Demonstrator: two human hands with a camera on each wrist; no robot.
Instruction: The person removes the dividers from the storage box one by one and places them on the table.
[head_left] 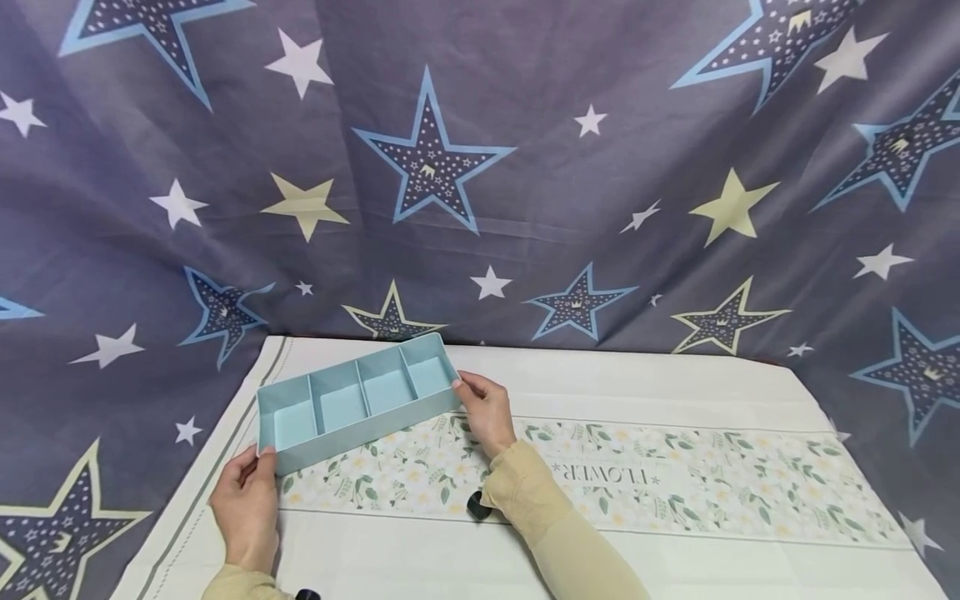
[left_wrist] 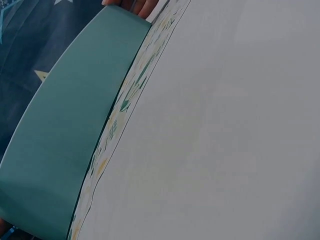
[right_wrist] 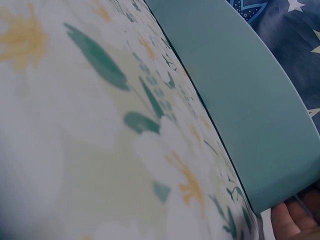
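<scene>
The blue divided tray (head_left: 367, 430) sits slanted on the tablecloth's (head_left: 637, 385) left part. Your left hand (head_left: 249, 504) pinches its near-left corner; your right hand (head_left: 487, 417) pinches its right end. The curtain (head_left: 540, 217) hangs just behind; tablecloth extends rightward.

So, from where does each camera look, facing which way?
Head: worn on head, facing forward, down at the pale blue rectangular divided box; left hand, right hand, beige sleeves show.
Left wrist: worn there, faces the box's outer wall; fingers at top.
Right wrist: worn there, same wall; fingers lower right.
Wrist views share: box, white floral cloth.
</scene>
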